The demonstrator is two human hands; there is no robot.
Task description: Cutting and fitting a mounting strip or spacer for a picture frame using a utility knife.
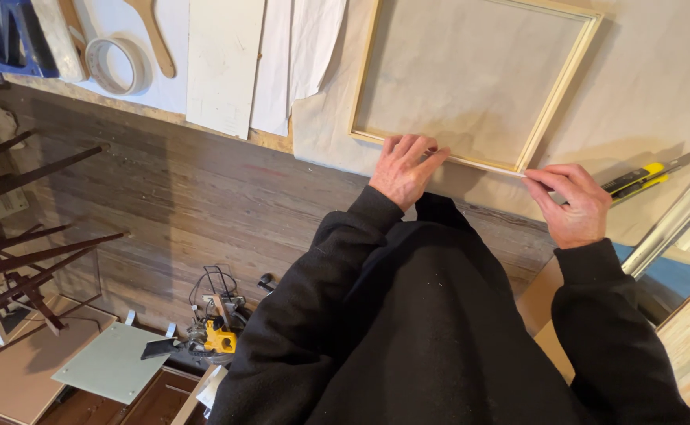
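Note:
A square frame of pale wooden bars lies on a sheet of beige canvas spread over the workbench. My left hand rests flat on the frame's near bar, fingers pressing down on it. My right hand pinches the frame's near right corner between thumb and fingertips. Both arms wear black sleeves. A yellow and black utility knife lies on the canvas just right of my right hand, untouched.
At the bench's far left lie a roll of tape, a wooden tool handle, a white board and white paper. Below on the wooden floor sit a yellow power tool, a grey panel and dark wooden slats.

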